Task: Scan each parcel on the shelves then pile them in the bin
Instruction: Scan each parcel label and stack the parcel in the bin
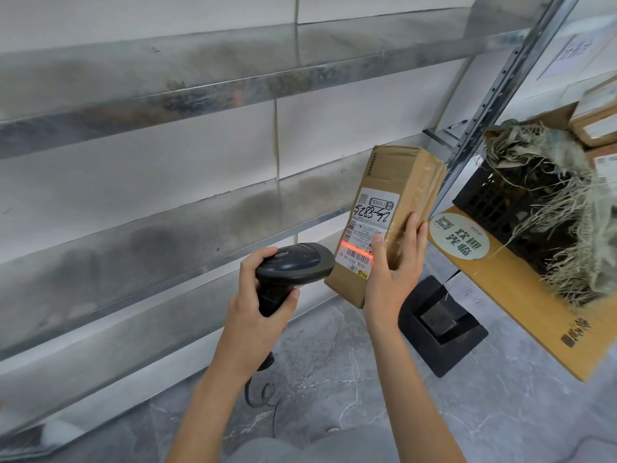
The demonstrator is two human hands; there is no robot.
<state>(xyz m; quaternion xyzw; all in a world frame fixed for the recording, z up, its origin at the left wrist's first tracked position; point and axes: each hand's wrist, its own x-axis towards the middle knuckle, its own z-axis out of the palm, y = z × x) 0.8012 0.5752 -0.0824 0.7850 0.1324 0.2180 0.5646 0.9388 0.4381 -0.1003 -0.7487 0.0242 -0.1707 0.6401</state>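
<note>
Two hands were in view before the metal shelves (187, 91). The left hand (263, 295) gripped a dark handheld scanner (293, 265) by its handle, fingers curled round it, head aimed rightward. The right hand (394, 262) held a brown cardboard parcel (397, 195) upright and slightly tilted, in the air in front of the lower shelf, thumb on the label face, fingers wrapped round the right edge. An orange-red scan line lay across the white shipping label (367, 228), at the barcode near the thumb. The scanner's coiled cable (263, 392) hung below the left wrist. A black stand (440, 325) sat on the grey floor. At right, a black crate (494, 202) draped with frayed sacking (551, 195) rested on a flat cardboard box (521, 289).
</note>
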